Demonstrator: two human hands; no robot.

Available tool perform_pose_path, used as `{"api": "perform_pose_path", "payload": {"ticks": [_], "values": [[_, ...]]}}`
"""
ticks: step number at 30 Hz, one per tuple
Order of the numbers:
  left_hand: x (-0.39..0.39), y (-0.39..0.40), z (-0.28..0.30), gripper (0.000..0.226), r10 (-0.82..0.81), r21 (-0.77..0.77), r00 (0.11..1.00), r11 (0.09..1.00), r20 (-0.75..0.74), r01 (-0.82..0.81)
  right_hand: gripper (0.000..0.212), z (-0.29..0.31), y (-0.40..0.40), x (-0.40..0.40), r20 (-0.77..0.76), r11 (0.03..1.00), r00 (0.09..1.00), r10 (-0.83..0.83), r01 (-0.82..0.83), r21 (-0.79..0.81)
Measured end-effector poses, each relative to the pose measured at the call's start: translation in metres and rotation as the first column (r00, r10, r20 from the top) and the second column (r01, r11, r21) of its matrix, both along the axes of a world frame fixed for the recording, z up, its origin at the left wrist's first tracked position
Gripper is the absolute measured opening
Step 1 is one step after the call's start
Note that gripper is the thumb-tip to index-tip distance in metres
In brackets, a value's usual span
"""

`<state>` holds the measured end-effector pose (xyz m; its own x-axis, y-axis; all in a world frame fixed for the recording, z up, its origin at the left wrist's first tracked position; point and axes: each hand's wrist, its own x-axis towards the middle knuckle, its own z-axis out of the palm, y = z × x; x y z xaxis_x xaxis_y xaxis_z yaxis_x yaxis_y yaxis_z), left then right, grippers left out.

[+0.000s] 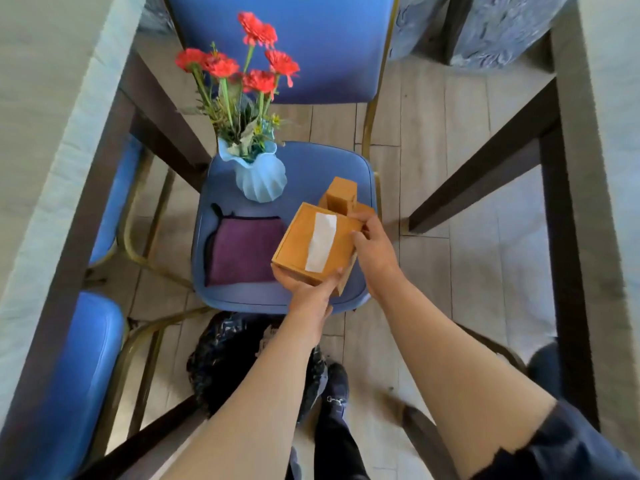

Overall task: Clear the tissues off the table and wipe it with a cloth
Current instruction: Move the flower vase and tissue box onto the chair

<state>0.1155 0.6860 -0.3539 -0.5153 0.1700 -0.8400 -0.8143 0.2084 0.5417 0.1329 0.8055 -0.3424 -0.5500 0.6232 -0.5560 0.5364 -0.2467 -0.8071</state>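
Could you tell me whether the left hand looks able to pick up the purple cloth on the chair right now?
Probably not yet: the left hand is holding the tissue box, though the purple cloth lies uncovered beside it.

Tissue box (pixel 304 244): orange-tan wood, white tissue (pixel 321 247). Cloth (pixel 242 251) was purple, dark-edged. Vase (pixel 259 178) was pale blue; flowers (pixel 239 64) red, green-stemmed. Chair seat (pixel 311 168) was blue, gold-framed.

no readable text, label, brand, number or sign anywhere in view, plain wooden tissue box (pixel 313 244) gripped between both hands with unmarked lid, white tissue (pixel 321 242) blank, small wooden box (pixel 341 196) just beyond the grip showing only indistinct dark marks
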Motion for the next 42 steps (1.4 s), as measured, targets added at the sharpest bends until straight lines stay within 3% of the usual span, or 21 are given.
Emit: {"api": "perform_pose_path", "payload": {"ticks": [6,9,12,15,19,24,29,31,33,36,39,42], "values": [[0.007,-0.002,-0.015,0.103,0.055,0.041,0.998,0.998,0.006,-0.055,0.028,-0.011,0.003,0.005,0.011,1.000,1.000,0.000,0.000,-0.018],[0.004,-0.007,-0.012,0.084,0.103,-0.005,0.995,0.995,0.013,-0.103,0.037,-0.016,-0.001,0.010,-0.010,0.999,1.000,-0.010,0.010,-0.035],[-0.011,-0.020,-0.013,0.063,-0.076,-0.171,0.981,0.984,-0.178,0.045,0.054,-0.016,-0.011,0.014,-0.030,0.990,0.994,-0.106,0.102,-0.101],[-0.034,-0.028,-0.009,0.040,-0.291,-0.259,0.873,0.945,-0.392,0.199,0.057,-0.017,-0.024,0.016,0.043,0.977,0.982,-0.184,0.187,-0.103],[-0.051,-0.024,-0.005,0.040,-0.438,-0.228,0.796,0.898,-0.417,0.375,0.056,-0.020,-0.026,0.013,0.044,0.974,0.977,-0.210,0.213,-0.080],[-0.050,-0.017,-0.014,0.047,-0.373,-0.149,0.843,0.928,-0.388,0.342,0.053,-0.015,-0.002,0.000,0.008,0.992,0.993,-0.119,0.119,-0.040],[-0.048,-0.011,-0.017,0.047,-0.356,-0.125,0.838,0.934,-0.414,0.336,0.053,-0.010,0.013,-0.008,0.111,0.999,0.994,-0.010,0.005,0.050],[-0.049,-0.013,-0.013,0.044,-0.389,-0.141,0.822,0.921,-0.416,0.364,0.052,-0.005,0.009,-0.009,0.162,0.989,0.986,-0.035,0.010,0.150],[-0.054,-0.021,-0.006,0.038,-0.402,-0.168,0.806,0.915,-0.434,0.366,0.051,0.003,-0.006,-0.008,0.158,0.930,0.984,-0.083,0.020,0.367],[-0.061,-0.048,0.008,0.027,-0.441,-0.329,0.707,0.895,-0.552,0.302,0.046,0.018,-0.045,-0.006,0.033,0.814,0.999,-0.039,0.013,0.580],[-0.073,-0.080,0.009,0.025,-0.528,-0.471,0.569,0.843,-0.630,0.259,0.047,0.023,-0.085,-0.007,-0.074,0.888,0.995,0.069,-0.027,0.460],[-0.091,-0.104,-0.010,0.030,-0.696,-0.616,0.357,0.718,-0.623,0.324,0.048,0.006,-0.115,-0.009,-0.031,0.901,0.973,0.230,-0.201,0.384]]}}
